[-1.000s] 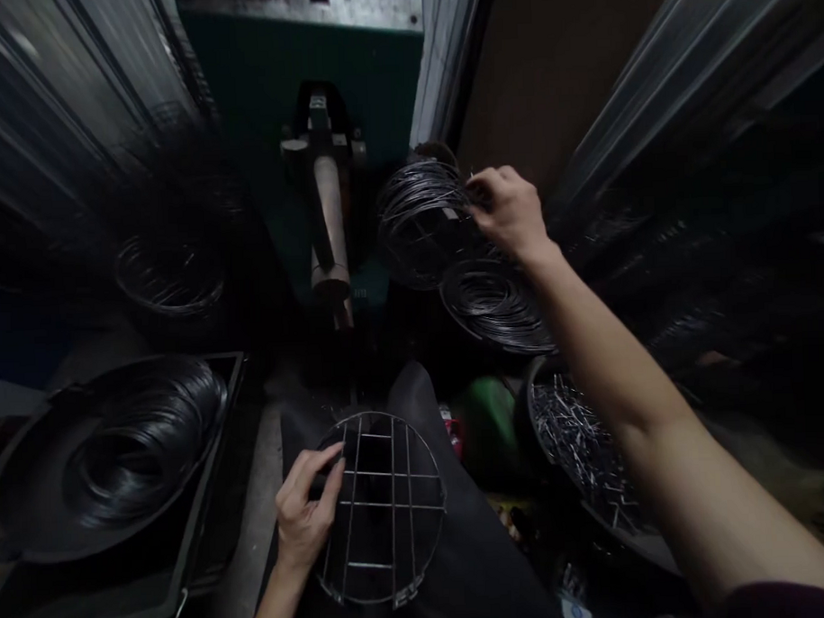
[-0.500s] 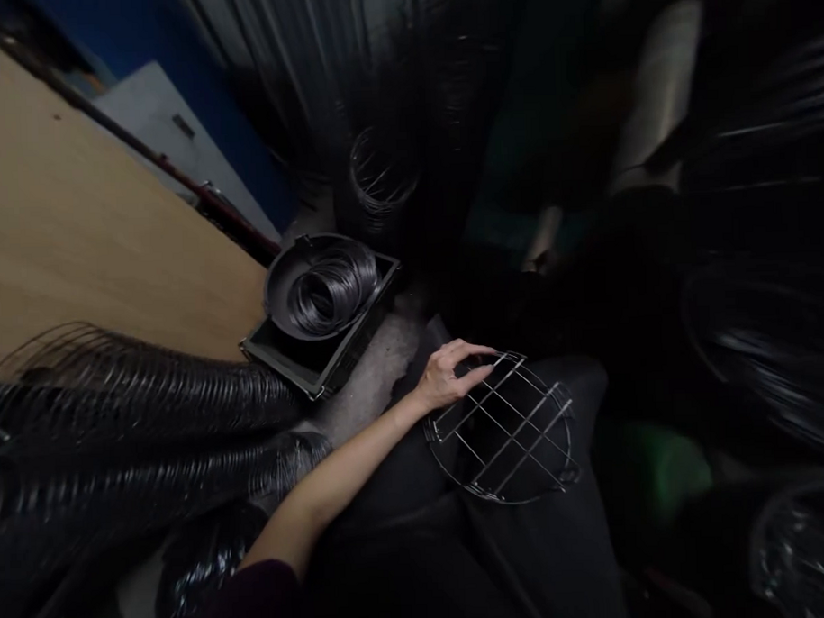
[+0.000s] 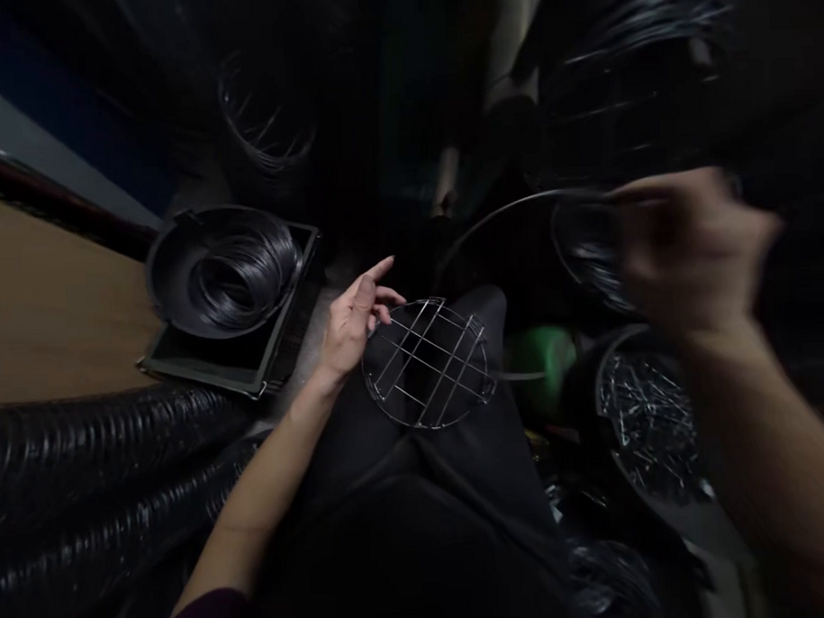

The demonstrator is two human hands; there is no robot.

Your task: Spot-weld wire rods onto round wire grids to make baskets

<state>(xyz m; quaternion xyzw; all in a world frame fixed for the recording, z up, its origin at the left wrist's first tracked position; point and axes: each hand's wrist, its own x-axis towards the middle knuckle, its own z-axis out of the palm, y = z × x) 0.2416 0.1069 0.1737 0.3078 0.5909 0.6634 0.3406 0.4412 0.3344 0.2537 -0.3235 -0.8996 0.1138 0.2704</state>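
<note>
A round wire grid (image 3: 423,354) with crossing bars and small clips at its rim rests across my dark-trousered knees. At its upper left edge is my left hand (image 3: 351,329), fingers spread and index finger stretched out; whether the fingertips touch the rim is hard to tell. Up on the right, my right hand (image 3: 694,245) is smeared by motion, its fingers closed on the end of a thin curved wire (image 3: 516,203). That wire arcs leftward above the grid; whether it forms a full ring is not clear.
On the left, a wide dark pan (image 3: 171,277) holding a wire coil (image 3: 245,270) sits on a crate (image 3: 204,375). Long stacks of black wire rings (image 3: 106,437) lie below. A tub of short metal pieces (image 3: 649,427) and a green object (image 3: 545,358) are at right.
My view has swung right. My right hand has come into sight with the curved wire. My left hand has let go of the grid's rim, its fingers now spread.
</note>
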